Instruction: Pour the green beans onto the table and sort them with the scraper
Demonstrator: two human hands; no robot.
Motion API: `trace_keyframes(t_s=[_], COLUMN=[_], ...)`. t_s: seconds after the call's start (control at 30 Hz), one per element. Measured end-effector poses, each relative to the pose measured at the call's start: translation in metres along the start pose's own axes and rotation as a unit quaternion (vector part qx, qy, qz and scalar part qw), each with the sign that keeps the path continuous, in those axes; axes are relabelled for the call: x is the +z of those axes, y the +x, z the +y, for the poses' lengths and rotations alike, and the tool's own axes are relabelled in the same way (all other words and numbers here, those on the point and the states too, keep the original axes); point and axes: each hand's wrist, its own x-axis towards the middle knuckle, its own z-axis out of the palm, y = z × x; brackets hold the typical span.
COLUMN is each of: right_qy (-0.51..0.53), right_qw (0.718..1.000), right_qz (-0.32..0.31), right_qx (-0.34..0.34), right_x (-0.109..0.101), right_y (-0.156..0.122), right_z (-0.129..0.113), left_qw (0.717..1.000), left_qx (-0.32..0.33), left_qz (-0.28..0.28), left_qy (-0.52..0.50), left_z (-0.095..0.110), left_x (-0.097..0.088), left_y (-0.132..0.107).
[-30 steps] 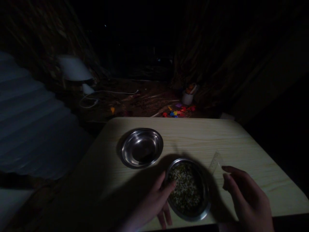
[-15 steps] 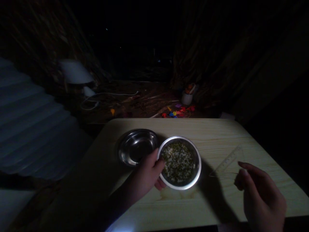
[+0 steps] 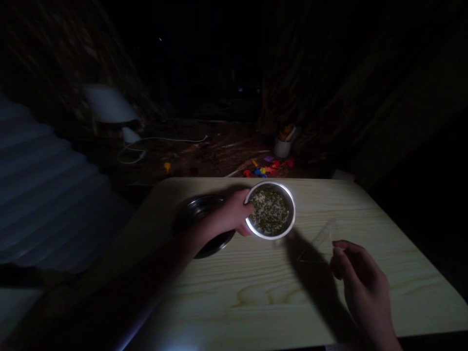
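My left hand (image 3: 229, 215) grips the near-left rim of a steel bowl (image 3: 270, 210) filled with mixed green and white grains, held out over the far part of the pale wooden table (image 3: 256, 292). An empty steel bowl (image 3: 199, 214) sits under my left forearm, partly hidden by it. My right hand (image 3: 360, 280) hovers at the near right with its fingers curled, thumb and forefinger pinched on the corner of a clear plastic triangle ruler (image 3: 320, 241) lying on the table.
Beyond the table's far edge the dark floor holds coloured toy pieces (image 3: 268, 168), a white cup (image 3: 283, 146), a white cable (image 3: 139, 151) and a white lamp shade (image 3: 109, 105). A pale ribbed surface (image 3: 47, 195) lies at the left.
My left hand has lifted the grain bowl from the near edge and carried it away to the far middle. My right hand moved the ruler slightly left.
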Motion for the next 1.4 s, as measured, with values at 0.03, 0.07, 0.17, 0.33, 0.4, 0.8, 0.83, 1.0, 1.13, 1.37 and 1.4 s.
trace_keyframes(t_s=[0.03, 0.07, 0.17, 0.33, 0.4, 0.8, 0.83, 1.0, 1.13, 1.37, 1.4], right_qy=[-0.001, -0.001, 0.003, -0.004, -0.012, -0.063, -0.067, -0.09, -0.115, -0.078, -0.049], right_qw=[1.0, 1.0, 0.999, 0.999, 0.998, 0.98, 0.979, 0.974, 0.971, 0.979, 0.983], right_qz=[-0.005, -0.01, -0.032, -0.048, -0.057, -0.186, -0.192, -0.209, -0.206, -0.186, -0.179], right_qx=[0.002, 0.005, 0.012, 0.02, 0.016, 0.009, 0.006, -0.013, -0.032, -0.009, 0.004], right_x=[0.003, 0.006, 0.013, 0.017, 0.019, 0.033, 0.034, 0.044, 0.049, 0.052, 0.051], right_y=[0.002, 0.003, 0.006, 0.009, 0.011, 0.027, 0.03, 0.043, 0.049, 0.045, 0.044], right_z=[0.0, 0.0, -0.001, 0.003, 0.006, 0.007, 0.009, 0.011, 0.01, 0.011, 0.01], left_qw=[1.0, 1.0, 1.0, 1.0, 1.0, 0.997, 0.997, 0.997, 0.996, 0.996, 0.996], left_qx=[0.006, 0.011, 0.003, 0.007, 0.008, 0.006, 0.003, -0.009, -0.007, -0.02, -0.019], left_qz=[-0.001, -0.002, -0.004, -0.004, 0.004, 0.032, 0.033, 0.029, 0.037, 0.042, 0.042], left_qy=[-0.006, -0.014, -0.014, 0.014, 0.021, 0.067, 0.069, 0.073, 0.075, 0.071, 0.073], left_z=[0.001, 0.003, 0.008, 0.013, 0.014, 0.012, 0.012, 0.018, 0.018, 0.018, 0.018], left_x=[-0.002, -0.003, -0.004, -0.005, -0.005, -0.016, -0.016, -0.018, -0.02, -0.019, -0.019], left_y=[0.004, 0.007, 0.014, 0.023, 0.028, 0.041, 0.042, 0.043, 0.044, 0.046, 0.047])
